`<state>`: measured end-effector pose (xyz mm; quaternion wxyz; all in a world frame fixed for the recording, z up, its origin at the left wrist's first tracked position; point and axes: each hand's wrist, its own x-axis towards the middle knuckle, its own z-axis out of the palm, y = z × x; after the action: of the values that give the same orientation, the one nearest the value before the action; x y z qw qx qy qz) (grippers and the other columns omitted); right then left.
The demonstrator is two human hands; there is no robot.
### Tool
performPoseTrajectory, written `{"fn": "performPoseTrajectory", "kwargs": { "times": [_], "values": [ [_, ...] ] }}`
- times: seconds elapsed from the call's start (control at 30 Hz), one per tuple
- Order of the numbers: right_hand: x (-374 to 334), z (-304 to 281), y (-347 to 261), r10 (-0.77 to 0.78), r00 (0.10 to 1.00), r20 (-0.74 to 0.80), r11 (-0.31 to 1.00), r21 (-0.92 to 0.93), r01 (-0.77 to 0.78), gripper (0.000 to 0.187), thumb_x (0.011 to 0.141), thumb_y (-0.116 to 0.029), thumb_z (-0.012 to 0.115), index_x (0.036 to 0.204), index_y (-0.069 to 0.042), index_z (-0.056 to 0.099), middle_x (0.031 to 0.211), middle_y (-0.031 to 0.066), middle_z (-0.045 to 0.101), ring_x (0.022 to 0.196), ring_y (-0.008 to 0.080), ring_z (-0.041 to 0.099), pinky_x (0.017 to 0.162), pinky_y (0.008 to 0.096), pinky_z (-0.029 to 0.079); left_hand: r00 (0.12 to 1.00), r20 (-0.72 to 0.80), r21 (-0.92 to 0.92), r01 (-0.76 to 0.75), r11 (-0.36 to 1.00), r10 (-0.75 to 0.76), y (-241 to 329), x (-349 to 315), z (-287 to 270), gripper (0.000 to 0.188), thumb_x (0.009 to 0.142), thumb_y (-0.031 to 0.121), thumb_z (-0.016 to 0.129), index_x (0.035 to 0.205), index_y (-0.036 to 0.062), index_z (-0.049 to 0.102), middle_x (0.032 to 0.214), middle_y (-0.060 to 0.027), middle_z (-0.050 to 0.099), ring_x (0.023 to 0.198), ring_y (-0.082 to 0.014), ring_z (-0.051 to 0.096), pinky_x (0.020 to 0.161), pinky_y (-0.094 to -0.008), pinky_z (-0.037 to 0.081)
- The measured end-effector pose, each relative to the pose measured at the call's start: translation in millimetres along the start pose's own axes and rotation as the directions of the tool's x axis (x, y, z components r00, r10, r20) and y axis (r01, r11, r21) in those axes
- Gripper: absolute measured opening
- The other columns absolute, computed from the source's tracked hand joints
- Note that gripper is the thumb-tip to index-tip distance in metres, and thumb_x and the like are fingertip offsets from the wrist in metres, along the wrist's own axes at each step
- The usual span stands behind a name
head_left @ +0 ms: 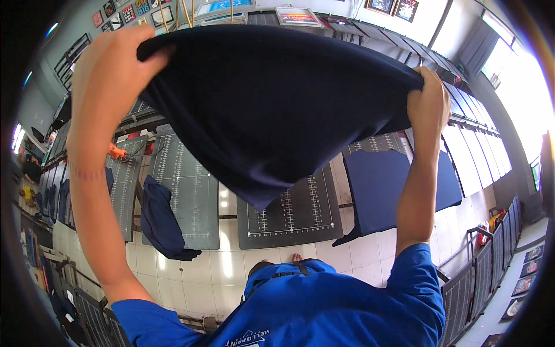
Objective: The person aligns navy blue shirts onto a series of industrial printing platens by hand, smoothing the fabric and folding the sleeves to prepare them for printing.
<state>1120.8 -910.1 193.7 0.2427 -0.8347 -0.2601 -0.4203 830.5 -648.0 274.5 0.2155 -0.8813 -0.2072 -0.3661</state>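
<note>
A dark navy piece of fabric (277,104) hangs stretched between my two raised hands, its lower edge drooping to a point over a board. My left hand (118,63) grips its upper left corner, the thumb lying over the cloth. At the upper right corner my right hand (429,98) is closed around the edge. Below the fabric lies a dark grey printing board (289,222) with white ruler markings; the cloth hides its far part. Whether the fabric is a whole garment or a cut panel, I cannot tell.
On the board to the right a navy cloth piece (378,191) lies flat. A crumpled navy cloth (162,217) hangs over the edge of the left board (193,196). An orange tool (118,152) with a cord sits farther left. More board racks (480,272) stand at the lower right.
</note>
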Motion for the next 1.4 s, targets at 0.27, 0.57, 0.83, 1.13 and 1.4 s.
{"fn": "performPoseTrajectory", "kwargs": {
  "times": [0.27, 0.57, 0.83, 1.13, 1.4],
  "values": [
    [56.4, 134.8, 56.8, -0.015, 0.96, 0.279, 0.968, -0.236, 0.083, 0.036, 0.081, -0.013, 0.06, 0.116, -0.022, 0.066, 0.101, 0.0162, 0.07, 0.096, 0.0349, 0.068, 0.083, 0.0476, 0.053, 0.93, 0.258, 0.049, 0.256, 0.965, -0.26, -74.6, 26.9, 177.6, 0.025, 0.085, 0.027, 0.063, 0.098, 0.0057, 0.069, 0.101, -0.0188, 0.069, 0.095, -0.0391, 0.065, 0.081, -0.0493, 0.053],
    [23.6, -34.9, 91.7, -0.01, 0.962, -0.272, 0.917, 0.382, 0.117, 0.029, 0.095, -0.017, 0.05, 0.115, -0.006, 0.068, 0.107, 0.0116, 0.071, 0.099, 0.0231, 0.066, 0.089, 0.0368, 0.05, 0.886, -0.375, -0.448, 0.085, 0.89, -0.274, -53.8, -55.2, 69.6, 0.026, 0.096, 0.013, 0.057, 0.118, -0.0005, 0.059, 0.106, -0.0122, 0.059, 0.084, -0.0201, 0.066, 0.075, -0.0349, 0.055],
    [-180.3, -47.5, 113.9, 0.026, 0.95, 0.31, 0.868, 0.465, -0.175, 0.041, 0.068, 0.012, 0.043, 0.098, 0.002, 0.07, 0.106, 0.017, 0.069, 0.106, 0.0282, 0.064, 0.097, 0.0367, 0.045, 0.825, 0.311, -0.913, 0.398, 0.093, -0.472, 34.5, -272.4, 92.5, 0.012, 0.095, 0.007, 0.049, 0.094, 0.0, 0.058, 0.091, -0.0139, 0.066, 0.093, -0.0249, 0.064, 0.092, -0.0378, 0.049],
    [-365.7, 32.9, 145.1, 0.028, 0.741, 0.671, 0.877, 0.339, -0.34, 0.052, 0.056, 0.014, 0.041, 0.097, -0.002, 0.069, 0.11, 0.0129, 0.07, 0.111, 0.0312, 0.06, 0.101, 0.0391, 0.043, 0.627, 0.659, -0.506, 0.778, 0.372, -0.415, 91.4, -466.5, 172.2, 0.024, 0.088, -0.009, 0.046, 0.1, -0.001, 0.064, 0.107, -0.0182, 0.068, 0.103, -0.0335, 0.066, 0.093, -0.036, 0.049],
    [-383.5, 40.4, 167.9, -0.122, 0.186, 0.975, 0.834, 0.203, -0.513, 0.038, 0.09, -0.022, 0.063, 0.121, 0.001, 0.06, 0.13, 0.0181, 0.059, 0.125, 0.0304, 0.053, 0.105, 0.0374, 0.04, 0.361, 0.928, -0.321, 0.898, 0.3, -0.087, 101.2, -535.6, 195.1, 0.043, 0.094, 0.031, 0.061, 0.115, -0.0054, 0.06, 0.133, -0.0226, 0.055, 0.128, -0.0327, 0.05, 0.107, -0.0397, 0.038]
  ]
}}
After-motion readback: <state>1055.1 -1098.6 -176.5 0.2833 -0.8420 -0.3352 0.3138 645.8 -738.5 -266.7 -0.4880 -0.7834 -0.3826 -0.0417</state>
